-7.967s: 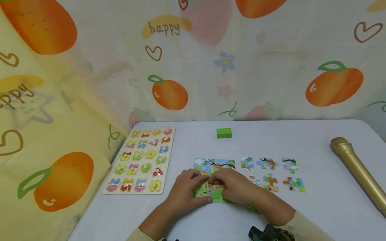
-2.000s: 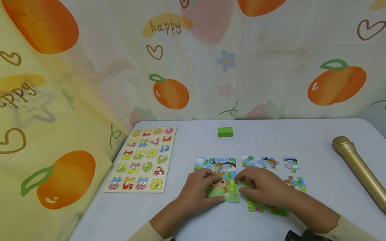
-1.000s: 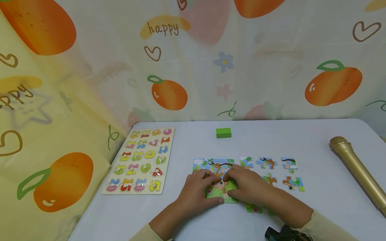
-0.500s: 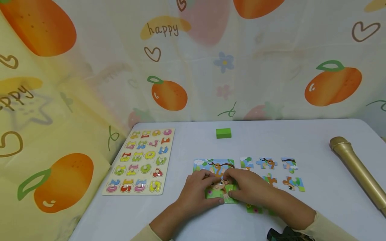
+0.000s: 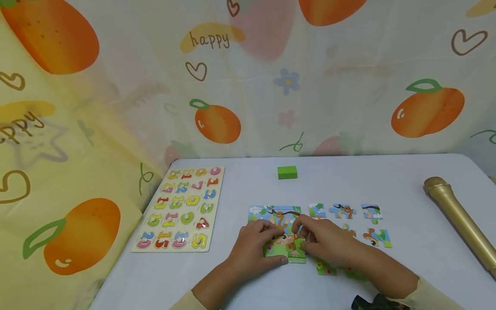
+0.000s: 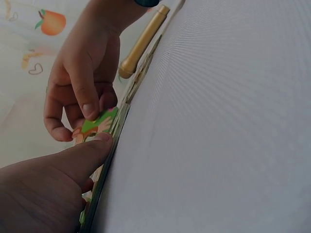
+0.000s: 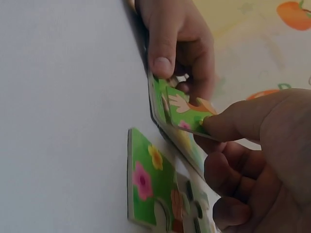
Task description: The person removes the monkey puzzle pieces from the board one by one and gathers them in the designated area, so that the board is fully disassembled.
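Observation:
A picture puzzle board [image 5: 256,212] with a monkey on it lies on the white table in front of me. My left hand [image 5: 252,243] rests on its left part, thumb along the near edge and bent fingers over the picture. At the board's right side, my right hand [image 5: 331,243] pinches a jigsaw piece between thumb and fingers. In the right wrist view this piece [image 7: 187,115] is green with a monkey's paw and a pink flower, tilted close over the board. Right of the board, partly under my right forearm, lie several loose jigsaw pieces [image 5: 343,211].
A number puzzle board [image 5: 215,201] full of coloured digits lies at the left. A green block [image 5: 287,172] sits near the back edge of the table. Along the right side lies a gold microphone [image 5: 461,226]. A printed fruit curtain [image 5: 252,103] hangs behind.
Since eight seconds ago my left hand has shifted right over the board. My right hand went right of the board, came back onto it, and now has drawn slightly right with the piece.

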Motion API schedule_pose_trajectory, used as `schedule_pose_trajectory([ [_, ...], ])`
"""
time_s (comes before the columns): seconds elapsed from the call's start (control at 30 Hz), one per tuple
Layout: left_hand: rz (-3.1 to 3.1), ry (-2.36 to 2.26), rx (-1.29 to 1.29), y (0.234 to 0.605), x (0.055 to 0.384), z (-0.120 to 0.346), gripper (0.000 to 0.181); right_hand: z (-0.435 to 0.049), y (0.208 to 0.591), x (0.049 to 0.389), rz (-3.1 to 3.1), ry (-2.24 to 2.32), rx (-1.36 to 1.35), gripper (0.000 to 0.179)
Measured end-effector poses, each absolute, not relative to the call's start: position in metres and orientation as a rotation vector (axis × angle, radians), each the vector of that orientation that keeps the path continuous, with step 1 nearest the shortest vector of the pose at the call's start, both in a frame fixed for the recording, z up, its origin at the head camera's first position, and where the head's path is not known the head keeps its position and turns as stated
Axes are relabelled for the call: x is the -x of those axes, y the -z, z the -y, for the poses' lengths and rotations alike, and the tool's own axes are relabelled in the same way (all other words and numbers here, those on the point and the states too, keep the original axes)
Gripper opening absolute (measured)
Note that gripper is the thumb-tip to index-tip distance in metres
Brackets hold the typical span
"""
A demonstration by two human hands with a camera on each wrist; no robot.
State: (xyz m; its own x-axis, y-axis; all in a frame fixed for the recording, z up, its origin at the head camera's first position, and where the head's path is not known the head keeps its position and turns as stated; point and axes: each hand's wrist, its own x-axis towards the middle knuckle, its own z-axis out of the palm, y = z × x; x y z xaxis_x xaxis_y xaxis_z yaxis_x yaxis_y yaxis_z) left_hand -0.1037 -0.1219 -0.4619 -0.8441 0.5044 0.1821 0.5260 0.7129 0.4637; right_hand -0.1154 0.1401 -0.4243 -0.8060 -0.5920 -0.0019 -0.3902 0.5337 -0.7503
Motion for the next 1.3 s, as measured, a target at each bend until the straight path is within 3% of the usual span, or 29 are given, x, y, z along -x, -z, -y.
schedule_pose_trajectory([
  [0.83,2.885,0.803,0.856,0.463,0.102,0.122,0.060,-0.207,0.424,0.089,-2.441,1.277,0.740,0.026],
  [1.3,2.908,0.777,0.851,0.463,0.103,0.122,0.061,-0.259,0.441,0.070,-2.742,1.182,0.770,0.034],
])
